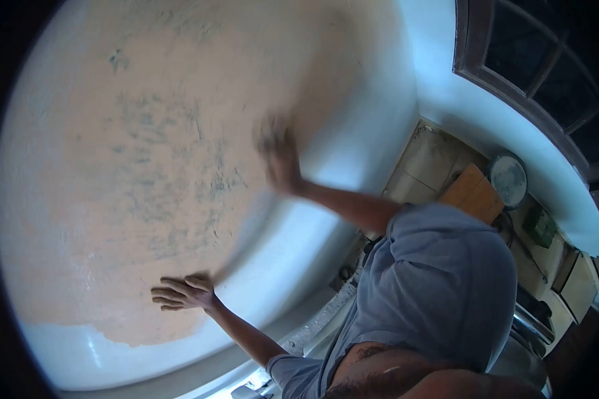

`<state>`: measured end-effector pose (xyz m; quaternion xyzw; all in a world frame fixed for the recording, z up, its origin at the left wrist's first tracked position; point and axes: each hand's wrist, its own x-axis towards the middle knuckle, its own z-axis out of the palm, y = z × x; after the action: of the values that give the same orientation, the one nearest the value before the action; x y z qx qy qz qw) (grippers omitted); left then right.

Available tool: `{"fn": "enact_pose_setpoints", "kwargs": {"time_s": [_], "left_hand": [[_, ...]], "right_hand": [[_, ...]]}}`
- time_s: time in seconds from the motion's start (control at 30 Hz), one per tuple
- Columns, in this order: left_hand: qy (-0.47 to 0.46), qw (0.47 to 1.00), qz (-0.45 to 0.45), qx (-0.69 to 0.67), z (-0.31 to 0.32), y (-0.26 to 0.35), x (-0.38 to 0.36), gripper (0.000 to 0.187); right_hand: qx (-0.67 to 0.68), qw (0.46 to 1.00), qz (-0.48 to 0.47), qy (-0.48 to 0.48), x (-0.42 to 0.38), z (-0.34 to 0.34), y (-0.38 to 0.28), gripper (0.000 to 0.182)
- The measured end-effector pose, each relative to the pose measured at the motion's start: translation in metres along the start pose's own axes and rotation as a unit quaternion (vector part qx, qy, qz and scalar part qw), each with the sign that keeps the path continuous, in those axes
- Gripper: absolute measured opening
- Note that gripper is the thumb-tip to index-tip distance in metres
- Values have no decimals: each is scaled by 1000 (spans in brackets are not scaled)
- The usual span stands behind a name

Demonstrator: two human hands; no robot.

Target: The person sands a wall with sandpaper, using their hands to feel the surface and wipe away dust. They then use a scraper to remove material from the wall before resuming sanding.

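Note:
A wall with a large peach-coloured patch, dark scuffs and scratches fills the left of the head view. My left hand lies flat against it, fingers stretched out and back of the hand showing, near the patch's edge. Higher in the picture, my right hand is at the wall beside the dark scuffs. Motion smears its fingers, and whether anything is under them cannot be made out. Both bare forearms reach out from the short sleeves of a grey-blue shirt.
A dark-framed window is at upper right. On the floor stand a round bucket, a brown board and a green box. A pale-spattered bar runs below the wall, near my left arm.

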<state>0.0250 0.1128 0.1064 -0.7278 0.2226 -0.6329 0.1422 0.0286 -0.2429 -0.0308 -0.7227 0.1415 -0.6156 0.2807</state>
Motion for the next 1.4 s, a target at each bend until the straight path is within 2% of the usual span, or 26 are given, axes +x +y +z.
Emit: {"fn": "enact_pose_setpoints", "kwargs": {"time_s": [0.03, 0.13, 0.2, 0.23, 0.27, 0.3, 0.4, 0.43, 0.47, 0.5, 0.53, 0.63, 0.67, 0.73, 0.83, 0.87, 0.9, 0.97, 1.03, 1.07, 1.13, 1.2, 1.23, 1.27, 1.33, 1.4], "left_hand": [[-5, 1000, -6, -3, 0, 1, -1, 64], [-20, 1000, -6, -20, -7, 9, 0, 65], [-32, 999, -8, -19, -8, 9, -6, 65], [-35, 999, -9, -18, -5, 11, -10, 65], [-25, 1000, -11, -15, -3, 13, -11, 65], [-26, 999, -14, -17, -1, 14, -10, 65], [14, 999, -28, 7, 4, 19, -7, 66], [16, 999, -27, -4, 4, 20, -7, 66], [18, 999, -29, -6, 3, 20, -7, 65], [22, 999, -28, -5, 4, 19, -8, 65], [29, 999, -27, -11, 5, 17, -11, 65], [38, 999, -26, -28, 6, 15, -13, 63], [39, 998, -27, -36, 6, 14, -14, 63], [43, 998, -27, -47, 6, 14, -12, 63], [49, 996, -38, -58, 4, 14, -12, 62], [46, 997, -41, -54, 4, 15, -12, 61], [45, 997, -43, -54, 4, 16, -13, 61], [54, 995, -57, -56, 7, 17, -13, 60], [57, 995, -52, -56, 8, 16, -18, 59], [57, 995, -60, -60, 9, 17, -20, 59], [61, 994, -71, -62, 9, 22, -17, 59], [55, 994, -71, -62, 6, 22, -16, 59], [53, 994, -70, -64, 7, 22, -16, 59], [49, 994, -73, -57, 6, 23, -15, 59], [45, 995, -75, -48, 7, 27, -14, 60], [38, 993, -101, -41, 5, 36, -9, 64]], "right_hand": [[162, 986, 34, -16, -24, -27, -33, 58], [152, 985, -49, 69, 33, -32, 8, 52], [94, 976, 52, 188, 118, -39, 54, 35], [33, 957, 51, 283, 168, -39, 93, 31], [110, 937, 214, 255, 215, -72, 91, 37], [176, 883, 372, 226, 262, -105, 89, 45], [223, 875, 352, 246, 264, -108, 113, 46], [125, 925, 300, 194, 226, -84, 119, 37], [24, 958, 239, 156, 189, -61, 125, 53], [6, 974, 78, 213, 133, -13, 132, 53], [91, 977, 110, 156, 93, -33, 64, 55], [94, 986, 51, 128, 69, -41, 38, 55], [23, 977, 141, 161, 95, -47, 59, 51], [29, 930, 290, 225, 181, -67, 117, 34], [163, 848, 394, 313, 271, -97, 194, 46], [161, 854, 387, 309, 271, -88, 211, 46], [-8, 895, 334, 295, 254, -75, 235, 50], [-132, 924, 281, 222, 206, -70, 178, 29], [-190, 948, 217, 133, 149, -56, 113, 38], [-189, 957, 192, 111, 127, -51, 95, 50], [-53, 951, 267, 144, 145, -68, 74, 39], [88, 918, 348, 169, 150, -80, 64, 48], [73, 915, 367, 151, 181, -86, 123, 61], [105, 924, 334, 156, 216, -102, 118, 61], [135, 906, 291, 275, 274, -99, 183, 51], [75, 911, 298, 275, 272, -83, 210, 49]]}}
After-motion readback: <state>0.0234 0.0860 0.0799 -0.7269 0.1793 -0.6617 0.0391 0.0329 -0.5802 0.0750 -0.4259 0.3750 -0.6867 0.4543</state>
